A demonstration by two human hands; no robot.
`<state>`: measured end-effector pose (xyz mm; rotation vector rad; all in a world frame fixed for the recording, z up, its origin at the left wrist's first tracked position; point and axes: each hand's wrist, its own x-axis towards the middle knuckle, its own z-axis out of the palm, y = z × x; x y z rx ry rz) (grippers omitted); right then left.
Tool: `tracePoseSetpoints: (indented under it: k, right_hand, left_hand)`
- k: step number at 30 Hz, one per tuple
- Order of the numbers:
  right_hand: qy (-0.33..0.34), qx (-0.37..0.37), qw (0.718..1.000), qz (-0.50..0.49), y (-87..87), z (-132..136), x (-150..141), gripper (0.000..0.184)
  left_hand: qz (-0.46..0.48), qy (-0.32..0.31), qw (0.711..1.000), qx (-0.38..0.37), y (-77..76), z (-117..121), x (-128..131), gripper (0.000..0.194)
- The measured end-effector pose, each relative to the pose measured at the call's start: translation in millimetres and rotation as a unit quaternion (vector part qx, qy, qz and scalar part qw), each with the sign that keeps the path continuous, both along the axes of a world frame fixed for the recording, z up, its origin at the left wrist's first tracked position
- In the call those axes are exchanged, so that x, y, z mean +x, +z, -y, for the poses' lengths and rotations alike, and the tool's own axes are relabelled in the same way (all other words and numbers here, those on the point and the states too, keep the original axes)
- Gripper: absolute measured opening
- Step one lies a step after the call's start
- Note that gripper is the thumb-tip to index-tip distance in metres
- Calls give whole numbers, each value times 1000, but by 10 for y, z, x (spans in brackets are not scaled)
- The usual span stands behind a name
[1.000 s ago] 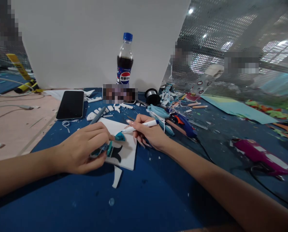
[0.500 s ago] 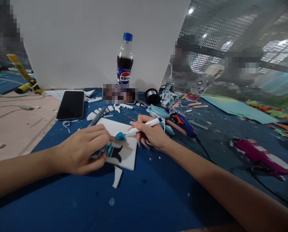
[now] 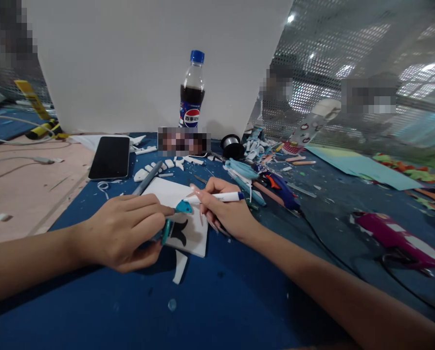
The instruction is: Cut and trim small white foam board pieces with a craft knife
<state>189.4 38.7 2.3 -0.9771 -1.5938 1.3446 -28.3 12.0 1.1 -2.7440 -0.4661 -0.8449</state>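
Observation:
My left hand (image 3: 128, 233) is closed around a small teal craft piece (image 3: 184, 206), whose rounded blue end sticks out past the fingertips. Its lower part is mostly covered by my fingers, with a teal rim (image 3: 167, 231) showing between them. In my right hand (image 3: 230, 211) is a white marker (image 3: 226, 197) with a blue end, its tip at or very near the top of the teal piece. Both hands work over a white foam board (image 3: 195, 245) bearing a black tail-like shape (image 3: 181, 233). A curved white scrap (image 3: 180, 267) lies at the board's near edge.
A phone (image 3: 110, 158), a grey-blue stick (image 3: 148, 179) and white cut pieces lie behind my left hand. A cola bottle (image 3: 192, 92) and wire spool (image 3: 232, 147) stand further back. To the right are a blue glue gun (image 3: 281, 189) and a magenta corded tool (image 3: 400, 238).
The marker has tipped closer to level, and its tip has moved left and up over the teal piece. The teal piece has turned slightly in my left hand. The view has shifted a little.

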Motion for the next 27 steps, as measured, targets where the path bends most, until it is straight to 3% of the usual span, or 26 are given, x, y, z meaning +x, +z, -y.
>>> tracePoseSetpoints:
  k: [27]
  right_hand:
    - [48, -4, 999, -7, -16, -25, -15, 30]
  left_hand:
    - [9, -14, 1000, -3, 37, 2, 19, 11]
